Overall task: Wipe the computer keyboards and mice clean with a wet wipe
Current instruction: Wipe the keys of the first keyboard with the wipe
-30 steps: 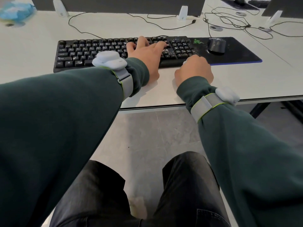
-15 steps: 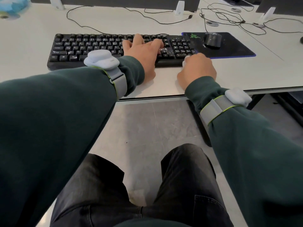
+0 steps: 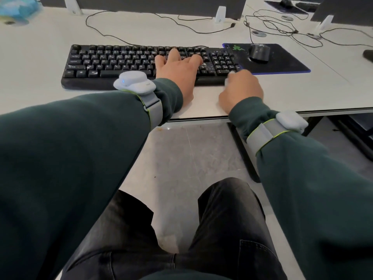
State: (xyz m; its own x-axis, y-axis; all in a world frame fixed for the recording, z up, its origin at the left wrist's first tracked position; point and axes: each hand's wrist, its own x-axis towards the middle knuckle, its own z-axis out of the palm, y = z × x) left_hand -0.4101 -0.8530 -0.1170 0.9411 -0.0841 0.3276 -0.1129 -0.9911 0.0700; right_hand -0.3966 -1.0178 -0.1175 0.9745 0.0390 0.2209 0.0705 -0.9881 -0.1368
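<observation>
White table [image 3: 40,63], viewed from above by a seated person; dark-green sleeves [image 3: 80,158] are extended over it from the near edge. Black cables [image 3: 282,27] are trailed across its far side.

Black keyboard [image 3: 113,63], laid across the middle of the table with its long side parallel to the near edge. Pale specks are seen on its right-hand keys.

Black pad [image 3: 282,63] with a blue border, set against the keyboard's right end.

Left hand [image 3: 177,73], laid flat on the keys just right of the keyboard's middle. Its fingers are straight and spread, and nothing is held.

Right hand [image 3: 242,87], placed at the keyboard's front right corner, near the left hand but apart from it. Its fingers are curled downward.

Dark mouse [image 3: 259,52], set on the far part of the pad, well apart from both hands and untouched.

Grey bands [image 3: 155,108], each bearing a white unit, are worn over both sleeves.

White wipe [image 3: 230,77], gripped under the right hand's curled fingers. Only a small fold is shown at the fingertips, held against the keyboard's front right corner beside the pad's near left corner.
</observation>
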